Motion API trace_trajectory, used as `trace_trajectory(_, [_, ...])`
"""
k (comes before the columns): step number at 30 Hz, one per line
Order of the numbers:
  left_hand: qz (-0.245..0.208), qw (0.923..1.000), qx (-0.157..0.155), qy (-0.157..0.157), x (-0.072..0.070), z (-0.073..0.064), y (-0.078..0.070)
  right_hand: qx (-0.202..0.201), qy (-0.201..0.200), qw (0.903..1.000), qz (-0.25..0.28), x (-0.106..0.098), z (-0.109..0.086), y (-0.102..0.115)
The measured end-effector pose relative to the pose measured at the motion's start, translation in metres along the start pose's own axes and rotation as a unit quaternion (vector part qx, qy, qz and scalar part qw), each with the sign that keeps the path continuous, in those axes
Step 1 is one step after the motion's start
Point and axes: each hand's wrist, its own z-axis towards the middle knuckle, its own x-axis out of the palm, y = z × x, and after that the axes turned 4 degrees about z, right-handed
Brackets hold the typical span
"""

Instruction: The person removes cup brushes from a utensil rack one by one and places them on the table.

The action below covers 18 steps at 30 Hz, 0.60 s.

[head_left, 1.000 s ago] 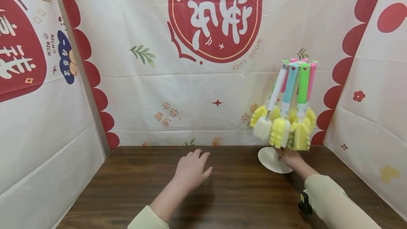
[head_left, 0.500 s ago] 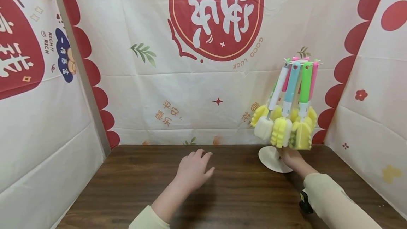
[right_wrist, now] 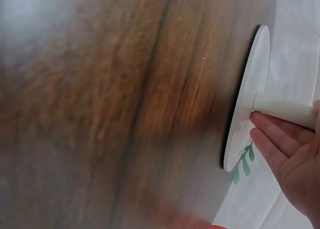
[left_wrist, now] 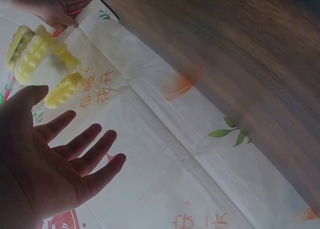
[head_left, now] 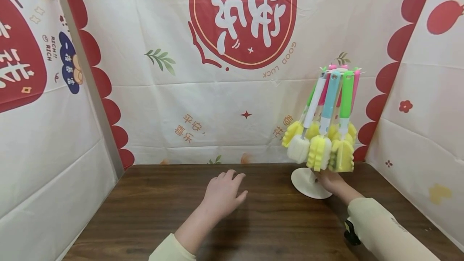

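Note:
On the right of the head view, a white stand [head_left: 308, 183] with a round base and an upright post carries several hanging sponge brushes [head_left: 319, 153]. Their handles are white, blue, green and pink; the sponge heads are yellow or white. My right hand [head_left: 331, 181] holds the post low down, under the sponges, which partly hide the fingers. In the right wrist view, fingertips [right_wrist: 257, 120] lie along the post just above the base [right_wrist: 250, 96]. My left hand [head_left: 222, 194] hovers over the table's middle, fingers spread and relaxed, holding nothing.
The dark wood-grain table [head_left: 282, 228] meets a printed white cloth backdrop [head_left: 217, 104] at its far edge. Similar cloth walls with red scalloped borders stand on the left and right. A small black device [head_left: 351, 233] is strapped near the right sleeve.
Very little differs. The head view shifts slightly, and my left hand sits a touch further right. My right hand keeps its hold on the stand's post.

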Motion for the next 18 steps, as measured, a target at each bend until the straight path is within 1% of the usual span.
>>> trace_trajectory(4, [0.004, 0.9999, 0.003, -0.009, -0.001, 0.002, -0.005, -0.016, -0.013, 0.9993, 0.030, 0.000, -0.001, 0.003])
trace_trajectory(8, [0.013, 0.9993, 0.013, -0.033, -0.002, 0.007, -0.012, -0.010, -0.001, 0.9981, 0.060, 0.000, -0.003, 0.006])
trace_trajectory(10, [0.016, 0.9990, 0.015, -0.040, -0.003, 0.009, -0.016, -0.004, 0.009, 0.9975, 0.070, 0.000, -0.004, 0.008])
trace_trajectory(12, [0.020, 0.9988, 0.017, -0.041, -0.004, 0.011, -0.020, 0.003, 0.017, 0.9971, 0.074, 0.001, -0.005, 0.010])
trace_trajectory(18, [0.029, 0.9992, 0.018, -0.021, -0.007, 0.012, -0.029, 0.014, 0.042, 0.9944, 0.096, 0.002, -0.011, 0.015])
